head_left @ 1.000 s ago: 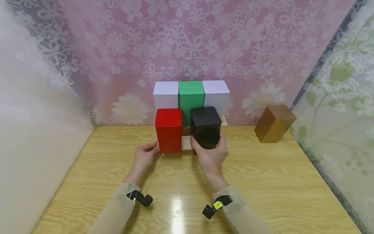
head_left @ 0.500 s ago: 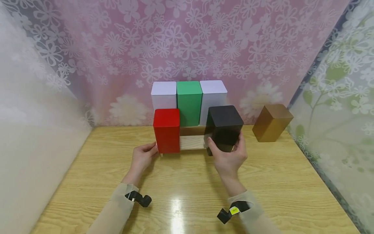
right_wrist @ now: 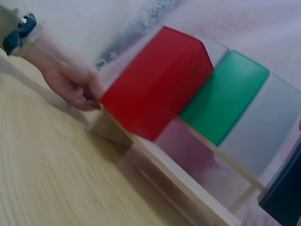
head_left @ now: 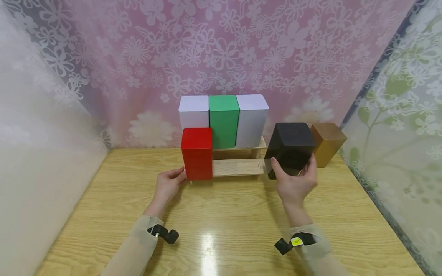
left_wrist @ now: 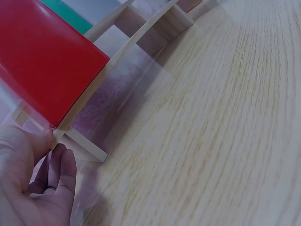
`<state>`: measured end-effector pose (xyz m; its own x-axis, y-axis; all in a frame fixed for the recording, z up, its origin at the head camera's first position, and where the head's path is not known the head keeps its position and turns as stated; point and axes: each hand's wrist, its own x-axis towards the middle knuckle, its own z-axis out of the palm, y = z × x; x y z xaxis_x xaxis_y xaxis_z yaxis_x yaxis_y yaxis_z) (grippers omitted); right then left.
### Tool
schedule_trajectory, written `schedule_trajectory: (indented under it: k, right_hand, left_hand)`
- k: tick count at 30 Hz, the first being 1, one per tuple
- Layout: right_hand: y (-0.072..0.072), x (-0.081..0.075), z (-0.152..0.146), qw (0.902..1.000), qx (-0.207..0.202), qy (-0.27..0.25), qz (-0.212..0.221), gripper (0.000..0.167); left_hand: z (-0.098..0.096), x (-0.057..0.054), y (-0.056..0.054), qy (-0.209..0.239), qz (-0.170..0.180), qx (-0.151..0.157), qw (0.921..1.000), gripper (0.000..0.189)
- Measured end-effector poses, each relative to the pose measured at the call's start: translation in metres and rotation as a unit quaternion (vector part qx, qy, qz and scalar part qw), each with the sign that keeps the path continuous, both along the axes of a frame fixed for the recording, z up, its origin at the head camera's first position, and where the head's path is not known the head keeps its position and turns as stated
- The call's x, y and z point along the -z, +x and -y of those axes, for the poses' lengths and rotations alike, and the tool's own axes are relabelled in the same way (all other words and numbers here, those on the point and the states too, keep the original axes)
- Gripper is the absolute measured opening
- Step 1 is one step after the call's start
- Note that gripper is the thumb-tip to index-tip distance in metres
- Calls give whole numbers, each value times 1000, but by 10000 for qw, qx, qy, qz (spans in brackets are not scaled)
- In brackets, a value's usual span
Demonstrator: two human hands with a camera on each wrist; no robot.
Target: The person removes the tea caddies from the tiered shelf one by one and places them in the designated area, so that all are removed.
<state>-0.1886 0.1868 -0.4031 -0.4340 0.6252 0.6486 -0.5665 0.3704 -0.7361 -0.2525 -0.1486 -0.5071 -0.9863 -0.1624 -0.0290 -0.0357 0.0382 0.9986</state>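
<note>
My right hand [head_left: 296, 187] grips a black box [head_left: 295, 134] low on its sides, thumb on the left and fingers on the right. The box is held upright in the air, right of a two-step wooden rack [head_left: 238, 167]. At the rack's left end, my left hand [left_wrist: 40, 188] pinches the lower step's wooden edge between thumb and fingers. A red box [head_left: 197, 153] stands on that step, just above those fingertips. On the upper step a green box [head_left: 223, 122] stands between a left white box [head_left: 194, 104] and a right white box [head_left: 251, 119].
A gold box [head_left: 326, 143] stands at the back right of the wooden table [head_left: 214, 214], partly hidden behind the black box. A pink flowered curtain [head_left: 207, 50] hangs behind the rack. Pale curtains flank both sides of the table.
The right hand has carried the black box off the lower step and rightward, past the rack's right end. That step's right part now shows bare. The left hand stays at the rack.
</note>
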Motion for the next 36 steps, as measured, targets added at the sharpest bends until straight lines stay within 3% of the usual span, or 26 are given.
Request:
schedule_trajectory:
  k: [7,15,26,31,36]
  right_hand:
    - [-12,14,-25,9997,145,84,148,82]
    - [-22,43,-39,9972,223,65,708,83]
    - [-34,75,-51,9946,218,133,1007,83]
    - [-53,96,-67,9949,135,262,962,86]
    - [-71,108,-82,9906,-21,427,1296,82]
  left_hand:
    - [1,0,-1,-258,125,-21,9996,31]
    - [2,0,-1,-613,111,38,9981,32]
    - [4,4,-1,-641,94,36,9979,33]
    - [3,3,-2,-526,126,63,9985,33]
    - [3,1,-1,-562,158,76,9983,33]
